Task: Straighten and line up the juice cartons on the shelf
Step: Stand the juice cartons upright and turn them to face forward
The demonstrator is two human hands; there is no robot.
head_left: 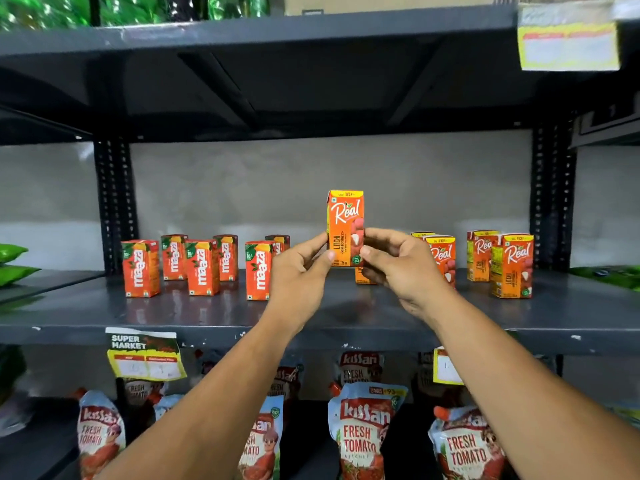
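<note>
An orange Real litchi carton (344,220) is held upright above the grey shelf (207,313), in the middle of the view. My left hand (298,275) grips its lower left edge and my right hand (398,268) grips its lower right edge. Several red Maaza cartons (202,266) stand on the shelf to the left, in two loose rows. More Real cartons (512,265) stand to the right; one (443,258) is partly hidden behind my right hand, and another (363,278) shows only its base below the held carton.
Kissan tomato pouches (363,431) hang below the shelf, with price tags (145,355) on its front edge. Green packets (14,265) lie at the far left and far right. A dark upper shelf (277,32) overhangs, and slotted uprights (114,202) flank the bay.
</note>
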